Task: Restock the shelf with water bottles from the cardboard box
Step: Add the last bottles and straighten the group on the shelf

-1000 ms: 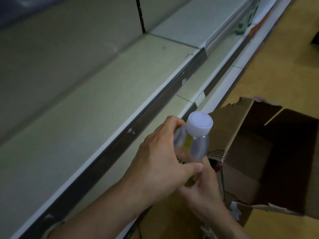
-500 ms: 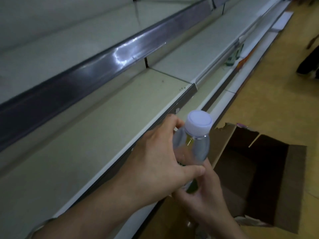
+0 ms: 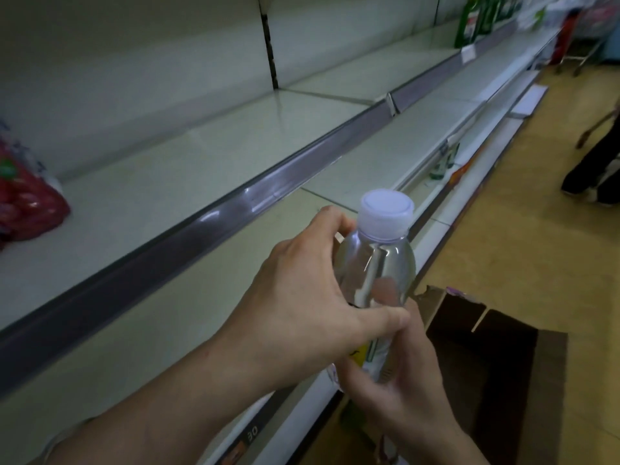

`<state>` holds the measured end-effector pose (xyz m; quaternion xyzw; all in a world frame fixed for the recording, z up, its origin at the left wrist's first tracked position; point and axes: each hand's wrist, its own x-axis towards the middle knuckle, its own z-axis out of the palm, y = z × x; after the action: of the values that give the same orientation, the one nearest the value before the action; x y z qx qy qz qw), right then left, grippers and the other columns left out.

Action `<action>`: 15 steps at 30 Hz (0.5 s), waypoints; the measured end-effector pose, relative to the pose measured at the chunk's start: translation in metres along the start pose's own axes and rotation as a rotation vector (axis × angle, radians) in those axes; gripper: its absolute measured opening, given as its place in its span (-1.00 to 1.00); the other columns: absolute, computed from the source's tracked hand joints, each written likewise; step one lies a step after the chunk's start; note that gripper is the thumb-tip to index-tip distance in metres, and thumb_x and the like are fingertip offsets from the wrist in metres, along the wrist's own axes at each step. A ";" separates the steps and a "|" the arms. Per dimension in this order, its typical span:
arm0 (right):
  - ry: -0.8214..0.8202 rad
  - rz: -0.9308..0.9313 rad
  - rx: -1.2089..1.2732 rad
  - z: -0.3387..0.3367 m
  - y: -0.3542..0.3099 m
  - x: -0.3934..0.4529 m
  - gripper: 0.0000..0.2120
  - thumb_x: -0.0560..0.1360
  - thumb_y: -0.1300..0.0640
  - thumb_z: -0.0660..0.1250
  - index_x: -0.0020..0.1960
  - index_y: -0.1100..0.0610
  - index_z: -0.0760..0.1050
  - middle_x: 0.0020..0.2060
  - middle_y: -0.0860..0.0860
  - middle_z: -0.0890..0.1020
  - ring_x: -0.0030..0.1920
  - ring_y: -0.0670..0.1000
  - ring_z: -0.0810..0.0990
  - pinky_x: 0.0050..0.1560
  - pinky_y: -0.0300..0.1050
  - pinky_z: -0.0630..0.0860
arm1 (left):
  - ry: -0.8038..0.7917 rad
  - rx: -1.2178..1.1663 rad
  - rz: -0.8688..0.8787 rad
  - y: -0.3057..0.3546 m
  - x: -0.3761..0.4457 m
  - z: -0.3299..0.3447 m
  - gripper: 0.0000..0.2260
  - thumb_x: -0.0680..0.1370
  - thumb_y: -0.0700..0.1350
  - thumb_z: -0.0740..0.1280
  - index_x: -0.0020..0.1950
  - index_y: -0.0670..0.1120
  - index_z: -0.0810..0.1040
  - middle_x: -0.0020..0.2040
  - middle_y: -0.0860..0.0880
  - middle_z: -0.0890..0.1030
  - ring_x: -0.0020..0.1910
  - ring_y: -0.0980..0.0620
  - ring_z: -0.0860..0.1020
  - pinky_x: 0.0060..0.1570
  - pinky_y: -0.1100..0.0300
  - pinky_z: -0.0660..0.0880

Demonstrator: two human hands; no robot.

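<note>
A clear water bottle (image 3: pixel 375 263) with a pale lilac cap is upright in front of me, above the front edge of the lower shelf. My left hand (image 3: pixel 302 307) grips its upper body, thumb across the front. My right hand (image 3: pixel 399 384) holds the labelled lower part from beneath. The open cardboard box (image 3: pixel 503 360) stands on the floor at the lower right, its inside dark. The pale green shelf (image 3: pixel 188 169) runs along the left with a grey price rail.
A red bag (image 3: pixel 23 203) lies on the shelf at the far left. Green bottles (image 3: pixel 469 21) stand far along the upper shelf, and two small bottles (image 3: pixel 443 162) on a lower one. A person's legs (image 3: pixel 593 169) are in the aisle at right.
The view has tilted up, showing more shelf and aisle. Both hands have kept hold of the bottle and raised it a little, away from the box.
</note>
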<state>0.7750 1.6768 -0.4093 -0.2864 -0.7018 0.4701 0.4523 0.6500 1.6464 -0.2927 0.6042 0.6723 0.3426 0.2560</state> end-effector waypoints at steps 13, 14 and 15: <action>-0.067 -0.131 -0.017 -0.005 -0.045 0.035 -0.30 0.30 0.04 0.53 0.32 0.08 0.26 0.07 0.01 0.54 0.07 0.05 0.60 -0.03 -0.13 0.58 | 0.181 -0.014 0.056 0.046 -0.007 -0.048 -0.44 0.13 0.19 0.54 0.06 0.18 0.45 -0.09 0.21 0.63 -0.13 0.24 0.63 -0.07 0.07 0.61; -0.069 -0.137 -0.021 -0.004 -0.049 0.038 -0.30 0.30 0.03 0.54 0.32 0.04 0.26 0.08 0.00 0.54 0.08 0.05 0.60 -0.01 -0.09 0.59 | 0.192 -0.020 0.058 0.049 -0.007 -0.052 -0.43 0.13 0.18 0.56 0.06 0.17 0.45 -0.08 0.21 0.63 -0.13 0.24 0.63 -0.08 0.08 0.62; -0.074 -0.142 -0.023 -0.003 -0.053 0.041 -0.28 0.31 0.03 0.54 0.34 0.00 0.25 0.11 -0.03 0.53 0.11 0.04 0.60 0.01 -0.04 0.59 | 0.199 -0.022 0.060 0.052 -0.007 -0.056 -0.43 0.13 0.18 0.58 0.06 0.18 0.45 -0.07 0.23 0.62 -0.14 0.25 0.63 -0.10 0.10 0.62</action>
<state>0.7615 1.6909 -0.3450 -0.2234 -0.7419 0.4391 0.4548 0.6420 1.6327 -0.2177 0.5840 0.6722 0.4160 0.1842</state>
